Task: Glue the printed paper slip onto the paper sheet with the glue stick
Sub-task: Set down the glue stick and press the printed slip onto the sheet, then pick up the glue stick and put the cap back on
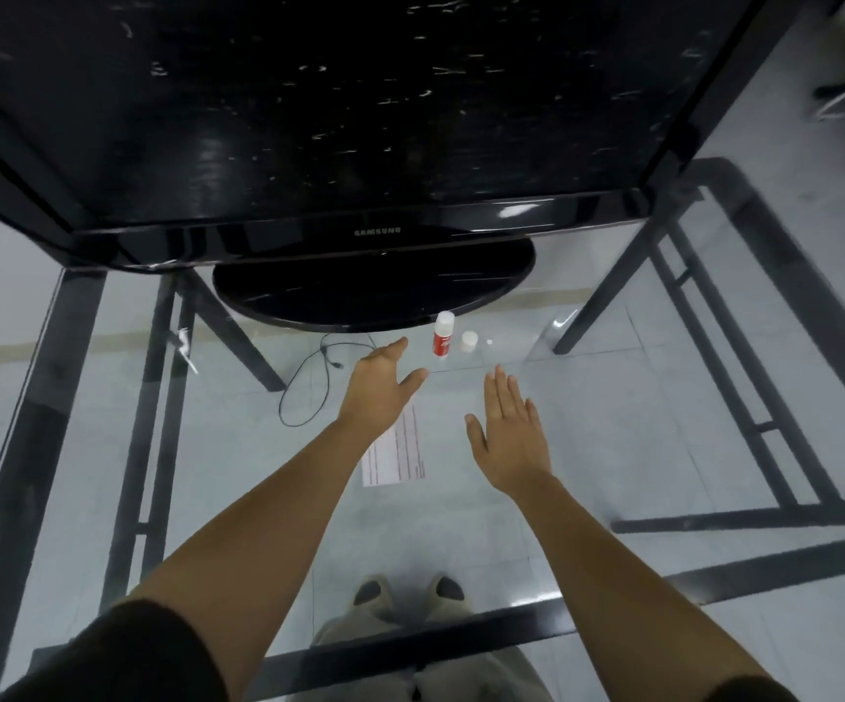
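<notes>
Glass table (613,448): one glue stick (443,334), one printed slip (400,456), two empty, spread hands (377,392)

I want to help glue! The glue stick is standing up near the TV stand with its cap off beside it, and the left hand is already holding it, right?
Not quite. The left hand is open and only reaching toward the glue stick, not holding it. The head view shows the rest is right: it stands upright near the TV stand, cap beside it.

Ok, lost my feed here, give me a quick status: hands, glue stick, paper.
Left hand open, empty, nearest glue stick. Right hand open, empty. Stick upright, uncapped, cap beside it. Printed paper flat, partly under left wrist.
</notes>
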{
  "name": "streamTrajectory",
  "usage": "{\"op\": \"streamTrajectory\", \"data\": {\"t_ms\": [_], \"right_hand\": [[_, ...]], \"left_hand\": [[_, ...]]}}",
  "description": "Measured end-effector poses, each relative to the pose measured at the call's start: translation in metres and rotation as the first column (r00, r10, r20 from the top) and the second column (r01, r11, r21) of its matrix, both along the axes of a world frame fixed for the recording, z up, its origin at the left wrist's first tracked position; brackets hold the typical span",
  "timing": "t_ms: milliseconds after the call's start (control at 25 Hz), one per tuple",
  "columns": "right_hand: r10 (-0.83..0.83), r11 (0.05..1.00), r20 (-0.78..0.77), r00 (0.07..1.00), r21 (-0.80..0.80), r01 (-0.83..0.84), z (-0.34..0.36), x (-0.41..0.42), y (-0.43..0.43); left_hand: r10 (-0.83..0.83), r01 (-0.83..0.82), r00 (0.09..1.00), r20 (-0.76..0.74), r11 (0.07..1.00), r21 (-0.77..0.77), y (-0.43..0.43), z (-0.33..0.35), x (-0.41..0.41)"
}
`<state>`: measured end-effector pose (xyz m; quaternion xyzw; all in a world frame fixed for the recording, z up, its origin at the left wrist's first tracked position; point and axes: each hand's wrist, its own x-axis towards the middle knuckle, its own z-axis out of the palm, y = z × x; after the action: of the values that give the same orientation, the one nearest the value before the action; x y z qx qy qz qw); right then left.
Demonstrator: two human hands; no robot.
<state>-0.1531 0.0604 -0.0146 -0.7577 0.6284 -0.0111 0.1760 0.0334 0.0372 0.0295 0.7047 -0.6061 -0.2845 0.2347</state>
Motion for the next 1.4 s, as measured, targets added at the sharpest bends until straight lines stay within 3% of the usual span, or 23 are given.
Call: {"op": "streamTrajectory", "data": {"t_ms": [160,640,720,800,920,1040,1200,1400], "right_hand": [[-0.016,1.000,-0.097,0.995,0.011,0.017,-0.014,-0.015,0.000],[0.016,0.998,-0.120,0.993,0.065,-0.008,-0.020,-0.020,-0.001],[0.018,0.988,-0.045,0.999,0.155,-0.011,-0.011,-0.021,-0.005],[-0.045,0.967,0.148,0.988,0.254,0.006,0.008,-0.024,-0.013],[-0.169,0.975,0.469,0.867,0.206,0.079,0.042,-0.020,-0.019],[-0.257,0.965,0.667,0.700,0.222,0.142,0.081,0.004,-0.016],[-0.329,0.936,0.745,0.580,0.340,0.094,0.116,0.037,-0.015],[-0.420,0.880,0.777,0.468,0.475,0.001,0.134,0.054,-0.013]], "left_hand": [[0.055,-0.056,0.996,-0.064,0.998,-0.019,-0.020,-0.008,-0.016],[0.090,-0.096,0.990,-0.104,0.994,-0.057,-0.045,-0.017,-0.030],[0.079,-0.080,0.976,-0.203,0.997,0.000,-0.036,-0.006,-0.023],[0.048,-0.029,0.951,-0.306,0.997,0.066,-0.023,0.008,-0.010],[0.043,0.018,0.860,-0.508,0.993,0.113,0.004,0.027,0.008],[0.056,-0.009,0.776,-0.628,0.997,0.078,0.029,0.044,0.015],[0.076,-0.089,0.745,-0.662,0.996,0.015,0.048,0.060,0.015],[0.037,-0.100,0.810,-0.586,0.992,-0.076,0.057,0.074,0.015]]}}
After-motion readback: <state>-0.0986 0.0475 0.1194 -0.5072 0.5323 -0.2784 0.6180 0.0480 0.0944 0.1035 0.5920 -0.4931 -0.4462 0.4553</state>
